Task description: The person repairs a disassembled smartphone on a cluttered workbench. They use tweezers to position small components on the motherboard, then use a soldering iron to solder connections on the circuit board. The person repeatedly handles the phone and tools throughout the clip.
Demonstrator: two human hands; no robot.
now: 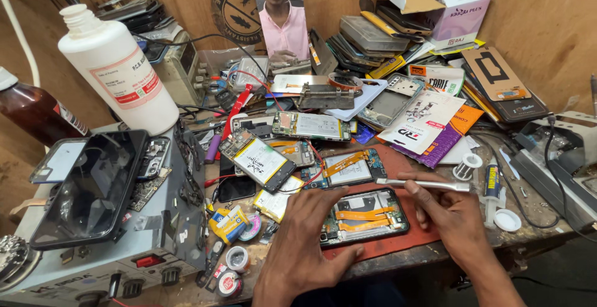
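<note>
An opened phone (365, 218) with orange flex cables lies on a red mat (407, 235) at the bench's front edge. My left hand (306, 243) rests flat on the phone's left end, fingers spread, pinning it down. My right hand (449, 215) sits to the phone's right and grips a silver metal tool (426, 184) that points left above the phone. Another opened phone (348, 168) with an orange ribbon lies just behind it.
Several dismantled phones and batteries (259, 159) crowd the middle. A white plastic bottle (118, 70) and brown bottle (34, 111) stand at left, above a grey power unit (106, 257) carrying a screen. Boxes (448, 5) and packets pile at back right. Tape rolls (236, 259) lie near the front edge.
</note>
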